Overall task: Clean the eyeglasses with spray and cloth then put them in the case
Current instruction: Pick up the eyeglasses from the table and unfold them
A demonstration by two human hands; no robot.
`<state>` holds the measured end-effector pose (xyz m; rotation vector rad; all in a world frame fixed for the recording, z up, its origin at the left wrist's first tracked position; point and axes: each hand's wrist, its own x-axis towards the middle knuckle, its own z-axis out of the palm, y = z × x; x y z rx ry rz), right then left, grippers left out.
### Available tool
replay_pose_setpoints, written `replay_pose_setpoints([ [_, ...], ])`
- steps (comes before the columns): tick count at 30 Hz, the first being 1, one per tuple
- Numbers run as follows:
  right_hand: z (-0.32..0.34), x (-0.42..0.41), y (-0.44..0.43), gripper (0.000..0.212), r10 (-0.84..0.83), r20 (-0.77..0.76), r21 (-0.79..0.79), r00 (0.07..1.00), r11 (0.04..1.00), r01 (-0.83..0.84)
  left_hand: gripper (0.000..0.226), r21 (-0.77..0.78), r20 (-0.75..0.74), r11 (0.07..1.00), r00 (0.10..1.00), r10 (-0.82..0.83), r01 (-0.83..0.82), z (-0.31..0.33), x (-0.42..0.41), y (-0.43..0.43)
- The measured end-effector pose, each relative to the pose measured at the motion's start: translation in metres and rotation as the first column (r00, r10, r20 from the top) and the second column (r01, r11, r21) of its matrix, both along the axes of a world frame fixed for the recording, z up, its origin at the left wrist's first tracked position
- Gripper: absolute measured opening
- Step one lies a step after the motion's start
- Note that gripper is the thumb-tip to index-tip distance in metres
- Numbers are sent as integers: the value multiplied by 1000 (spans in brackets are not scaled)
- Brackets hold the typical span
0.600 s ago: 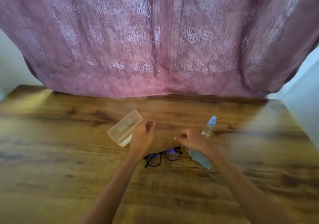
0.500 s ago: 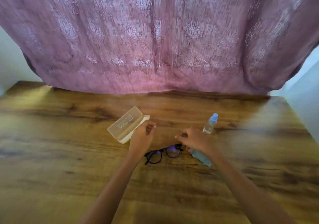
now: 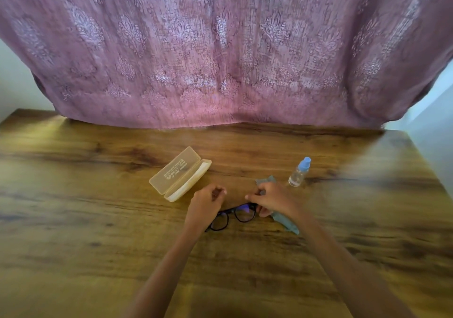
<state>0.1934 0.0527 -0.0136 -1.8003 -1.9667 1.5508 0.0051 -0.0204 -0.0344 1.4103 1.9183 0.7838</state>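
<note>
Black-framed eyeglasses [image 3: 241, 216] lie on the wooden table [image 3: 98, 232] between my hands. My left hand [image 3: 204, 205] is curled over their left end and hides that lens's outer edge, its fingers pinched together. My right hand [image 3: 273, 200] is closed at the right end, on a blue-grey cloth [image 3: 285, 222] that sticks out both behind the knuckles and under the wrist. A small clear spray bottle [image 3: 299, 173] with a blue cap stands upright just right of that hand. The translucent beige case [image 3: 180, 174] lies open, left of and beyond my left hand.
A mauve patterned curtain [image 3: 220, 60] hangs along the table's far edge. Pale wall shows at the far left and right. The table's right edge runs diagonally past the bottle's side.
My left hand has drawn back from the case toward the glasses. Part of the cloth now shows beyond my right hand's knuckles. The glasses, bottle and case stay put.
</note>
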Motion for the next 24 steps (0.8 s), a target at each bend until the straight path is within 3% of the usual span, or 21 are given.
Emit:
replay_pose_setpoints([
  [14,5,1,-4,21,-61,-80,-63,995,996,56,18,-117,-64,983,987,-149,141,2,2,3],
  [19,7,4,-4,19,-73,-136,-89,988,994,61,27,-150,-3,960,971,-241,237,8,0,0],
  [24,14,7,-5,26,-99,-209,-146,973,987,69,20,-181,12,927,943,-332,329,14,-1,-1],
])
